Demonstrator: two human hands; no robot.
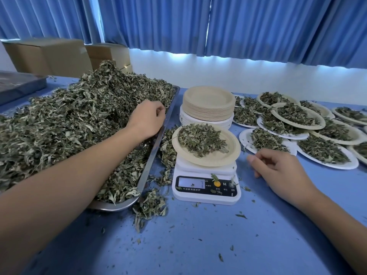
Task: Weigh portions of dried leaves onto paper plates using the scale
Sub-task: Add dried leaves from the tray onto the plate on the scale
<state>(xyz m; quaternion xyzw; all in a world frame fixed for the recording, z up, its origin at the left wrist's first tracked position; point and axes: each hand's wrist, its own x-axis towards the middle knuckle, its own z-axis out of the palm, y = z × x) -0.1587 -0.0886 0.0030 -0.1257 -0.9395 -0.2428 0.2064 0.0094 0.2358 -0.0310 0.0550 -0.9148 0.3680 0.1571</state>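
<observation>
A white digital scale [206, 187] stands at the centre of the blue table. On it sits a beige paper plate [232, 149] carrying a mound of dried leaves [200, 139]. To the left a metal tray [156, 139] holds a big heap of dried leaves [79, 120]. My left hand [148, 120] rests on that heap near the tray's right rim, its fingers curled into the leaves. My right hand [278, 171] rests on the table just right of the scale, loosely curled and holding nothing.
A stack of unused paper plates [207, 104] stands behind the scale. Several filled plates [297, 124] overlap across the right side. Loose leaves [151, 205] lie spilled beside the tray. Cardboard boxes [49, 54] and blue curtains [218, 22] stand at the back.
</observation>
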